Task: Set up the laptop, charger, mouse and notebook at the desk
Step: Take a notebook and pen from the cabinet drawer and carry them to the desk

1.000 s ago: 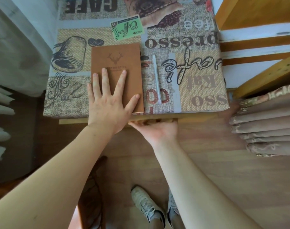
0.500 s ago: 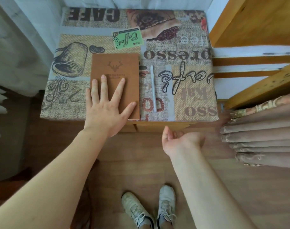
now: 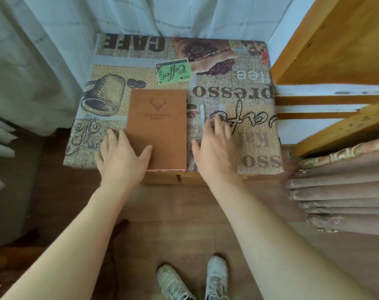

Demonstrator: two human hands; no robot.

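Right hand [image 3: 216, 148] now up over white pen [image 3: 202, 113], left hand [image 3: 121, 156] flat on notebook [image 3: 160, 126], both hands open, cloth [image 3: 249, 94] reading "CAFE"

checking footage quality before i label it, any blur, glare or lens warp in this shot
Head view: soft daylight, no harsh glare or hard shadows; right hand slightly motion-blurred over the white pen, left hand a little soft at the fingertips; notebook fairly sharp, stag emblem clear but small text unreadable; wide-angle lens bows the table edges and shelf.
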